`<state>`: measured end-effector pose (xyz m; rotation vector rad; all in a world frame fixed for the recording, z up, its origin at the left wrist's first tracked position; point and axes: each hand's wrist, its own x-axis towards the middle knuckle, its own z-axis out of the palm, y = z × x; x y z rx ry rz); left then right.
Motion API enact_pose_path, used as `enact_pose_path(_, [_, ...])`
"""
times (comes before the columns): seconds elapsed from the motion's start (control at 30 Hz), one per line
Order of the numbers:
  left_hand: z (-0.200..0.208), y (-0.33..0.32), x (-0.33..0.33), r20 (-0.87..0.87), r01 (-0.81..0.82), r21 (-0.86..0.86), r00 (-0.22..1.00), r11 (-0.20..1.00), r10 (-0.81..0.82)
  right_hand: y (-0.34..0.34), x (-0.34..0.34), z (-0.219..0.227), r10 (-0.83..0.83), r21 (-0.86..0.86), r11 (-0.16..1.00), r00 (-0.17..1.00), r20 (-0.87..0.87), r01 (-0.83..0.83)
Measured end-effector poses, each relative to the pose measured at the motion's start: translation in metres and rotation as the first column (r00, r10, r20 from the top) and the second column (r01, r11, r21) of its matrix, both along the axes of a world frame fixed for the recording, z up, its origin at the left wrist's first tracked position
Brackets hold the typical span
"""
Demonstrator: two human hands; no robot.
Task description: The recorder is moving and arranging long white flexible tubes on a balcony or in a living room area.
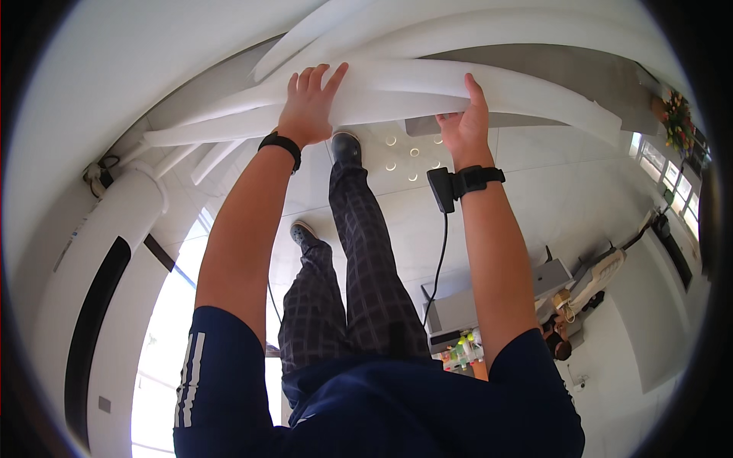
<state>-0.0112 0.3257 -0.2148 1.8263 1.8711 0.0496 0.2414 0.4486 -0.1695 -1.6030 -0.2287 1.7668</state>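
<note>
A long, white, soft-looking roll or panel (405,76) stretches in a curve across the upper part of the view; its exact kind I cannot make out. My left hand (309,107) lies on its near side with fingers stretched and spread, a dark band around the wrist. Farther right, my right hand (467,126) cups its lower edge. The thumb points up along the front, while the other fingers are partly hidden behind the white material. A black device (443,189) is strapped to my right wrist, with a cable hanging from it.
My feet in grey clogs (347,148) stand on a pale tiled floor (405,202). A tall white cabinet-like unit (114,221) rises at the left. Flowers (678,122) and windows are at the far right; grey furniture (454,309) and a person (559,343) appear lower right.
</note>
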Motion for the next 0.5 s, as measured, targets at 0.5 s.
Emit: enact_pose_path(0.5, [0.186, -0.175, 0.045, 0.245, -0.224, 0.506, 0.963, 0.833, 0.11, -0.14, 0.082, 0.226, 0.17, 0.223, 0.972, 0.869, -0.464, -0.071])
